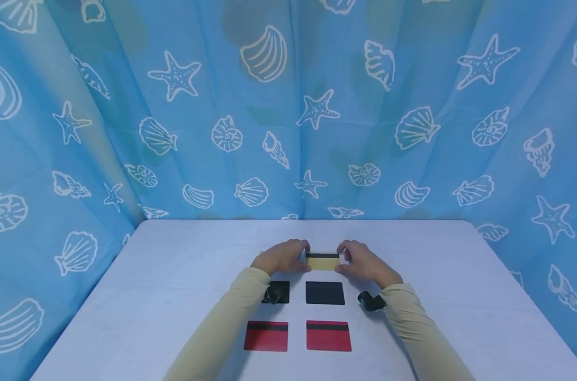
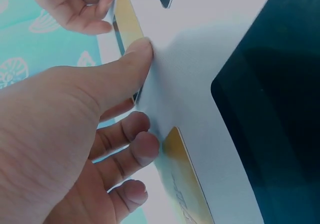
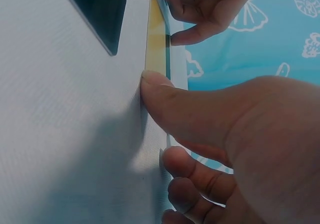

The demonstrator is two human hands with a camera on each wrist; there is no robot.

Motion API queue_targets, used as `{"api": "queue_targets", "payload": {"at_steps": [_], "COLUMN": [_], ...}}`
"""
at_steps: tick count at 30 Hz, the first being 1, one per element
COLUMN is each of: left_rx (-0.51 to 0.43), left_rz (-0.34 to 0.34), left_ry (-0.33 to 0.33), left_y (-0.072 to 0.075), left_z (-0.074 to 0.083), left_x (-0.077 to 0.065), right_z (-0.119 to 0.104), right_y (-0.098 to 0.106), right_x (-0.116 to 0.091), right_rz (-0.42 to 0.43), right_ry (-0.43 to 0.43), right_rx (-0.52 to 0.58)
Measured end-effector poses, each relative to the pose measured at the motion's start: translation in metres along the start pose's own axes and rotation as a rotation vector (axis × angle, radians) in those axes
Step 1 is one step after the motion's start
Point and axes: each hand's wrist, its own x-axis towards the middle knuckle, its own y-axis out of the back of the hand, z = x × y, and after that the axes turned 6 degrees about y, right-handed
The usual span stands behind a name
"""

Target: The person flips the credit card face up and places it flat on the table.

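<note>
A yellow card (image 1: 323, 263) with a black stripe along its far edge lies between my two hands at the back of the white table. My left hand (image 1: 285, 257) pinches its left end, thumb at the near corner and a finger at the far one. At the opposite end, my right hand (image 1: 363, 263) pinches it the same way. In the left wrist view a second gold card (image 2: 186, 179) lies just beside the loosely curled other fingers of my left hand. From the head view, that card is mostly hidden behind this hand.
Nearer than the yellow cards lie two black cards, one (image 1: 325, 293) in plain view and one (image 1: 284, 292) partly covered by the left wrist camera. Two red cards, the left one (image 1: 266, 336) and the right one (image 1: 328, 336), form the nearest row. A blue shell-print curtain (image 1: 279, 132) hangs behind the table.
</note>
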Motion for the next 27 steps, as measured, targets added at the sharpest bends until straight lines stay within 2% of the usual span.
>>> {"api": "queue_targets", "payload": {"at_steps": [6, 12, 27], "left_rx": [0.006, 0.019, 0.017], "left_rz": [0.003, 0.017, -0.019], "left_ry": [-0.008, -0.007, 0.015], "left_y": [0.0006, 0.0022, 0.0008], "left_z": [-0.0006, -0.0001, 0.0021], "left_x": [0.0004, 0.0000, -0.0032], "right_z": [0.0001, -0.0028, -0.0026], "right_y": [0.0004, 0.0031, 0.0051], "right_x": [-0.0007, -0.0017, -0.0035], "right_rz": [0.000, -0.017, -0.012], "right_ry": [0.024, 0.013, 0.017], "right_rx": [-0.010, -0.024, -0.021]}}
